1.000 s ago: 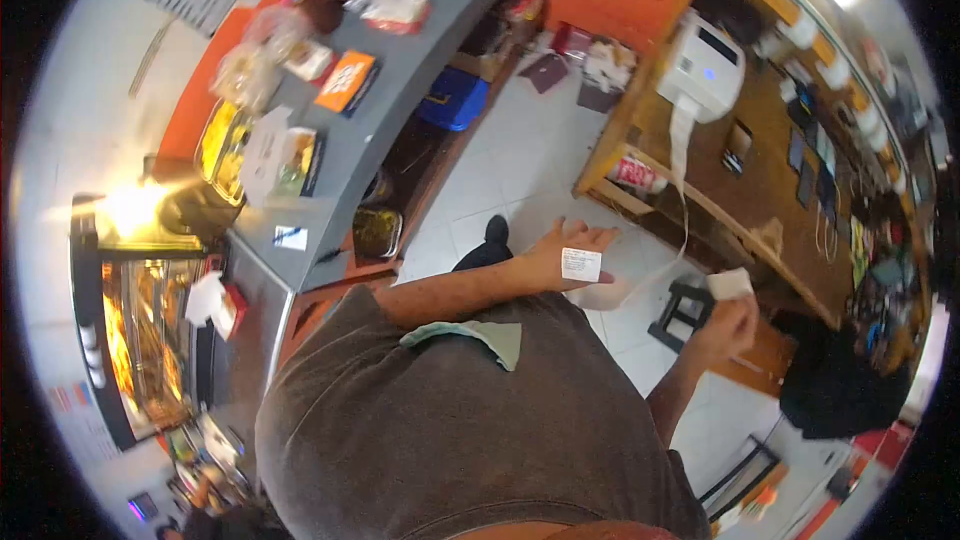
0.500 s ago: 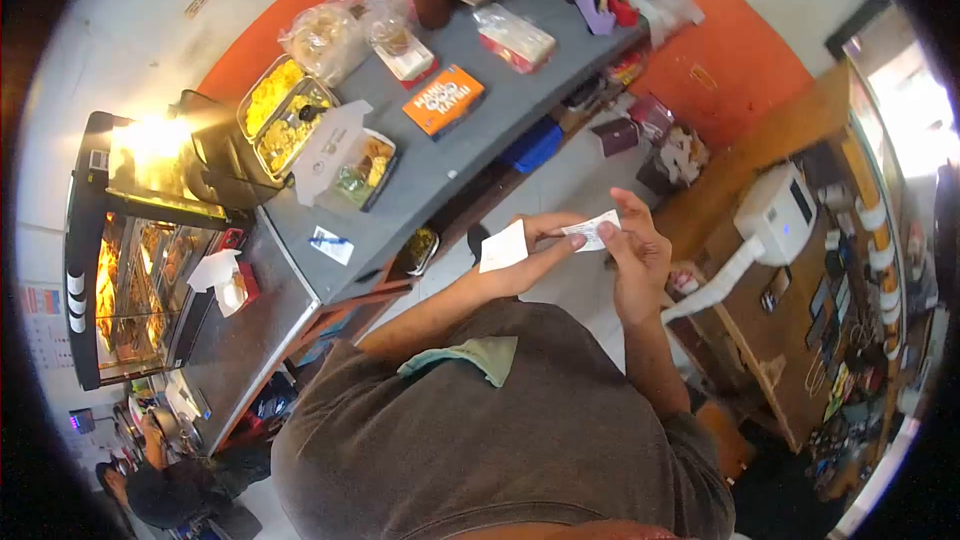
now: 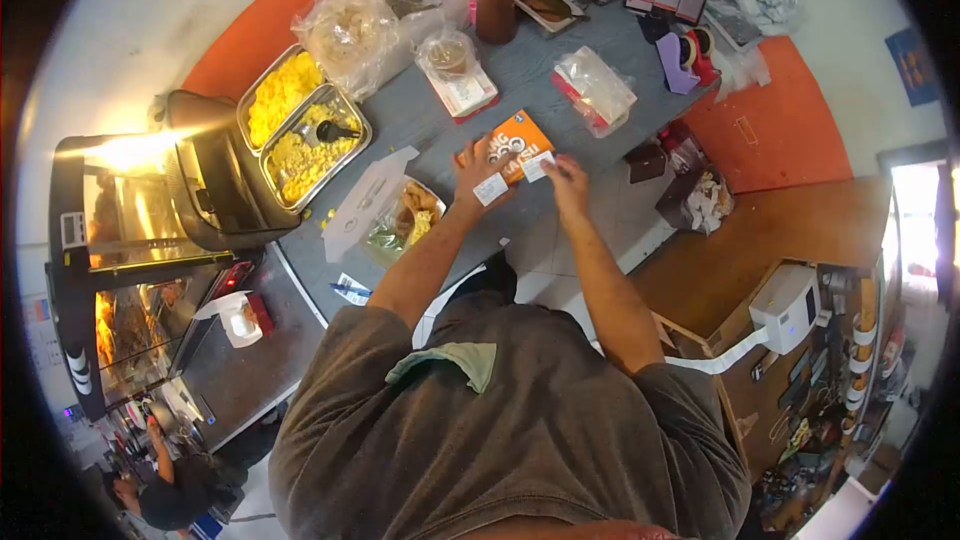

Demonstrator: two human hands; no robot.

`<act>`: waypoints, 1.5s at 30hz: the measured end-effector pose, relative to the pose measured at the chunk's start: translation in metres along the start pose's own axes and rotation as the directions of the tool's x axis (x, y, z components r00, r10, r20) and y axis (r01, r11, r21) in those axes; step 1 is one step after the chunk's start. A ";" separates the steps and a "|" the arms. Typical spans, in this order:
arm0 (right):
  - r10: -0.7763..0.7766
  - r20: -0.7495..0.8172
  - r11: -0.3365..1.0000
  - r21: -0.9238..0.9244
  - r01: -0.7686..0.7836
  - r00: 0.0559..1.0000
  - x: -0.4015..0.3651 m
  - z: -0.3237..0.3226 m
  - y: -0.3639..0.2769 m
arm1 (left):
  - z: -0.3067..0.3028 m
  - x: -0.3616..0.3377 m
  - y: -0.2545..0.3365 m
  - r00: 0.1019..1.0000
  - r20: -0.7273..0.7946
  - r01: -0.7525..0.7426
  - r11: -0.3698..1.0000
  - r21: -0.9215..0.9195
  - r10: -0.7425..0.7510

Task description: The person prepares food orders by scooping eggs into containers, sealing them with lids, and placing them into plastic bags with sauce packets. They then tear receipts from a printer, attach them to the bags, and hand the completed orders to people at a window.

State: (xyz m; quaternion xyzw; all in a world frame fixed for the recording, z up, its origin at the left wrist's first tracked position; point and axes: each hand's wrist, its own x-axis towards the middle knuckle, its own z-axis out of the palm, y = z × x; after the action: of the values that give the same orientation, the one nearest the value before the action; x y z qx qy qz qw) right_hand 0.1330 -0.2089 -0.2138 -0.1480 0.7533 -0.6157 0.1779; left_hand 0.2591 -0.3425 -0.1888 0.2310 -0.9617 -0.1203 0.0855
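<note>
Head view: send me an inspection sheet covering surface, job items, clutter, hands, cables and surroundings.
Surface: grey table, pale scrap near its edge.
Job items: orange box; first label on the left hand, second label in the right hand.
Clutter: open meal box, plastic bags, brown bottle.
Hands: left rests on the box; right pinches its label at a box corner.
Cables: nothing seen near the hands.
Surroundings: lit food warmer, white printer, another person at lower left.

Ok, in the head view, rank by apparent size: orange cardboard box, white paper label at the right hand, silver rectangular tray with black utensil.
1. Silver rectangular tray
2. Orange cardboard box, partly covered
3. White paper label
</note>
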 end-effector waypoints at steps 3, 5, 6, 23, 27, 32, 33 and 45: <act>-0.038 -0.028 0.982 -0.187 0.032 0.999 -0.005 0.019 0.009 | 0.004 0.005 -0.005 1.000 0.026 -0.003 0.998 -0.056 0.004; 0.006 -0.032 0.972 -0.235 -0.013 0.999 -0.012 0.029 0.004 | 0.003 0.004 -0.004 0.996 -0.086 -0.020 0.999 -0.030 0.017; 0.034 -0.042 0.960 -0.276 -0.044 0.999 -0.014 0.030 0.000 | 0.002 0.004 -0.004 0.997 -0.078 -0.013 0.999 -0.035 0.011; -0.556 0.544 0.450 -0.440 0.777 0.629 0.039 0.007 -0.023 | 0.008 0.006 -0.012 0.999 -0.038 -0.008 0.986 -0.164 0.002; -0.514 0.850 0.186 -0.022 0.982 0.117 0.079 0.015 -0.023 | 0.016 0.007 -0.013 0.999 -0.034 0.037 0.991 -0.129 -0.042; -0.413 0.896 0.000 0.182 0.983 -0.166 0.132 -0.009 -0.022 | 0.003 0.011 -0.009 0.991 0.128 0.048 0.998 -0.030 -0.044; -0.392 0.910 -0.006 0.145 0.989 -0.136 0.145 -0.020 -0.017 | 0.003 0.012 -0.010 0.991 0.119 0.065 0.998 -0.017 -0.062; -0.590 0.779 0.604 0.253 0.756 0.211 0.078 0.069 -0.125 | -0.155 -0.083 -0.084 0.490 -0.486 0.823 0.568 -0.016 -0.724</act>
State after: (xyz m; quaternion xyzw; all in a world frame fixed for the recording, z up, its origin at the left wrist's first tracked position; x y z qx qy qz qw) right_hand 0.0949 -0.3284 -0.1098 -0.7373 0.4935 -0.4172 0.1969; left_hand 0.4013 -0.4059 -0.0723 0.6687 -0.7128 0.0163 0.2109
